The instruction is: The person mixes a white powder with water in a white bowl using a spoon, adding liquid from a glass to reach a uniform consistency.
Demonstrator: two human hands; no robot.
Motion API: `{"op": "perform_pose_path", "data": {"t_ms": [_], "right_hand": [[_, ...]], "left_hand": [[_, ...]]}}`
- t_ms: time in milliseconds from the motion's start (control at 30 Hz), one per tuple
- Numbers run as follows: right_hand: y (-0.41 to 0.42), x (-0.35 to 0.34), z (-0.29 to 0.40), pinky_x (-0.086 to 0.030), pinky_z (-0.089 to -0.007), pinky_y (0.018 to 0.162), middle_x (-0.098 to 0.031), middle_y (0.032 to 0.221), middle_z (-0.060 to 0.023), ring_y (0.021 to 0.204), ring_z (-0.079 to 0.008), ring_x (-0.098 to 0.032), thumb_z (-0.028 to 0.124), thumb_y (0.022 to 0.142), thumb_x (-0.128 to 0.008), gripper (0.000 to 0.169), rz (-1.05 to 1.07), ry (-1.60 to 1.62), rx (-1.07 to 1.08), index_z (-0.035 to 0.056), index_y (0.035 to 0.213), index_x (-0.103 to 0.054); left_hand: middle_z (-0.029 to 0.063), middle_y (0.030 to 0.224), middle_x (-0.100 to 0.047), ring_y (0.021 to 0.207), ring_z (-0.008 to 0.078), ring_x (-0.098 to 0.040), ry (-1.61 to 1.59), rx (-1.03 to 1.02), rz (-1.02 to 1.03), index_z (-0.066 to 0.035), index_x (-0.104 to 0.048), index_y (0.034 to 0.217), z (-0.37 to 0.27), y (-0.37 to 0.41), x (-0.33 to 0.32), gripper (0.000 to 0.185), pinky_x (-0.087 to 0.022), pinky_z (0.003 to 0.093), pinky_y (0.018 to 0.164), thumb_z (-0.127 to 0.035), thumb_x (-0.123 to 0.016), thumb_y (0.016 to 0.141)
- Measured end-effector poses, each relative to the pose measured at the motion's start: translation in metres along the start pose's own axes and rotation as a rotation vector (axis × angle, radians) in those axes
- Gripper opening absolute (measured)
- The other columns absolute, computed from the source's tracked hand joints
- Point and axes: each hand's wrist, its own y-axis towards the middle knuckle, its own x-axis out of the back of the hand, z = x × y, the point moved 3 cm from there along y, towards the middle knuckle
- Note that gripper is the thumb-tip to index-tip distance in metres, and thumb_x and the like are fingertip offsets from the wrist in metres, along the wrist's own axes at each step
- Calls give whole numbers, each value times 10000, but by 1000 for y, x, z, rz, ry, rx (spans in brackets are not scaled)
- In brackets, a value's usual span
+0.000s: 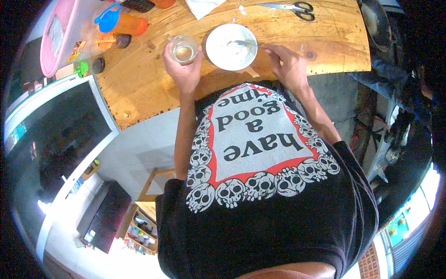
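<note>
My left hand is wrapped around a clear glass mug with a little liquid in it. Right of the mug, a white bowl stands on the wooden table and holds a white, powdery or pasty substance. My right hand grips the handle of a metal spoon from the bowl's right side. The spoon's front end rests in the white substance, which partly hides it.
Black-handled scissors lie at the table's far right. An orange bottle with a blue lid lies at the left, near small dark-and-orange containers. White crumbs and a white sheet are at the far side.
</note>
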Motion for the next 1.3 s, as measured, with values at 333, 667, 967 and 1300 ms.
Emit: {"op": "perform_pose_path", "data": {"t_ms": [333, 667, 967, 1300], "right_hand": [[-6, -5, 8, -570, -454, 619, -703, 717, -185, 656, -370, -706, 281, 940, -653, 223, 38, 55, -280, 105, 1022, -763], [-6, -8, 3, -556, -406, 632, -712, 738, -172, 684, -317, -723, 338, 951, -645, 301, 111, -12, -358, 76, 1046, -758], [-6, -12, 2, -571, -392, 660, -727, 782, -187, 727, -308, -742, 311, 951, -647, 299, 150, 1, -384, 47, 1047, -750], [-7, -13, 0, -573, -375, 664, -734, 823, -195, 745, -292, -749, 290, 951, -651, 301, 138, 63, -384, 27, 1069, -742]], "left_hand": [[201, 1266, -572, 1174, 350, -562, 286, -261, 228, -7, -474, 1369, -41, 14, 2, 836, -446, 459, 1017, -113, -920, 670], [201, 1287, -563, 1211, 398, -503, 371, -301, 330, -53, -477, 1380, -47, 23, -7, 902, -383, 505, 1059, -92, -908, 589], [192, 1301, -564, 1227, 398, -495, 401, -338, 360, -65, -474, 1383, -45, 23, -13, 934, -377, 513, 1059, -92, -914, 559], [185, 1291, -578, 1211, 395, -522, 384, -312, 421, -61, -501, 1358, -54, 21, -25, 856, -391, 512, 1043, -75, -871, 587]]}}
